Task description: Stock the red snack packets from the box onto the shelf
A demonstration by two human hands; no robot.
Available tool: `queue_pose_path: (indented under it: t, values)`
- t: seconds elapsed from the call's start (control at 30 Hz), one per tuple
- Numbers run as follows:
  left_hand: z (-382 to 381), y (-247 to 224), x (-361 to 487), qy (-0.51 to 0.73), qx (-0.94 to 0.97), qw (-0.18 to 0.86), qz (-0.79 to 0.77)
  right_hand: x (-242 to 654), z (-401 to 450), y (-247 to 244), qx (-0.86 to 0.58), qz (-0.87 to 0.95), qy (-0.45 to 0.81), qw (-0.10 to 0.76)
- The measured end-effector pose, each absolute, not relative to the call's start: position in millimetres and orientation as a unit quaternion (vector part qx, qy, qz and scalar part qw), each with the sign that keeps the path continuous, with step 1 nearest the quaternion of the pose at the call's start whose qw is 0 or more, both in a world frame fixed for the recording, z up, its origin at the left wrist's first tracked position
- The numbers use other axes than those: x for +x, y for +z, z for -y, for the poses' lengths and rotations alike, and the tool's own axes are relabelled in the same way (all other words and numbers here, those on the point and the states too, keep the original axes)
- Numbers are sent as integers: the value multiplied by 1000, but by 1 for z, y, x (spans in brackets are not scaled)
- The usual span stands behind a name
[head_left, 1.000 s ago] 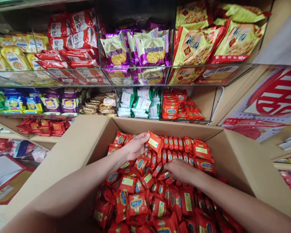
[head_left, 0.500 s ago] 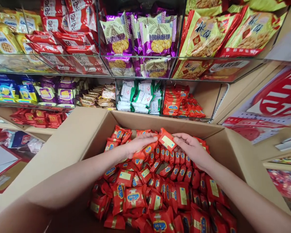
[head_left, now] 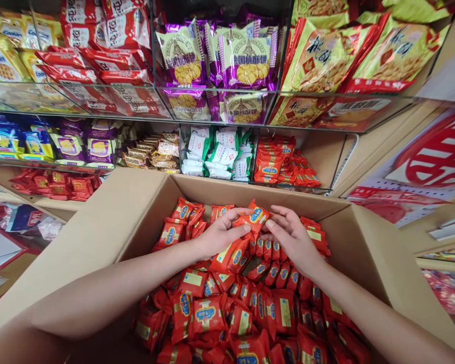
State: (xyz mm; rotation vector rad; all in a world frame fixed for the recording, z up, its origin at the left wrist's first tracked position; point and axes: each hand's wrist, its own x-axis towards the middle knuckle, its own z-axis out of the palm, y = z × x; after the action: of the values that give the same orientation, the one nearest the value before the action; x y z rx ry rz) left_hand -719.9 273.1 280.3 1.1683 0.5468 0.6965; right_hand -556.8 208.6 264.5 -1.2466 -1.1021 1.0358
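I can see two bare hands meeting over the far half of an open cardboard box [head_left: 98,212], with one small red packet [head_left: 257,216] up between them, its blue label showing. The left hand [head_left: 218,236] has it pinched at its left end between thumb and fingers; the right hand [head_left: 296,240] comes in from the other side, its thumb at the packet's right edge and its fingers loosely bent — whether they're closed on it, I can't tell. Just below the left hand, more loose packets [head_left: 233,255] lie tilted, and to the right of them a neat row [head_left: 269,250] stands on edge, close-packed. Nearer this way, it's a jumble [head_left: 208,313], some with labels up, others showing pale yellow panels. Behind the box run the shelves: orange-red packets [head_left: 269,164] like these in one compartment, white-and-green ones [head_left: 223,154] beside them, and above, purple biscuit packs [head_left: 246,60] next to big yellow-and-red bags [head_left: 318,55]. Off to the right there's a red-and-white sign [head_left: 436,151].
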Motion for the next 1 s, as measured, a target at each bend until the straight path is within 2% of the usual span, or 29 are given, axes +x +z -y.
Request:
queue_pose_path:
  t: [0.1,0.3,0.5,0.57,0.7,0.77,0.87,1.0]
  values:
    - [-267,277,-718,324,573,719,-222,-561,-209,263,-526,451,474,543]
    - [-266,276,-721,291,598,713,-222,-561,-209,259,-553,470,440,529]
    - [-273,273,-724,260,625,694,-245,-547,-213,273,-531,554,441,466]
    - [-273,273,-724,262,617,696,-258,-531,-220,286,-550,562,390,480]
    - [-276,272,-725,260,622,684,-279,-486,-250,318,-650,514,174,532]
    - [-277,270,-726,254,630,678,-281,-469,-270,330,-699,515,57,493]
    - [-277,265,-727,233,640,676,-280,-457,-300,341,-761,530,-93,364]
    - [-275,264,-729,198,662,669,-275,-447,-341,345,-829,488,-178,205]
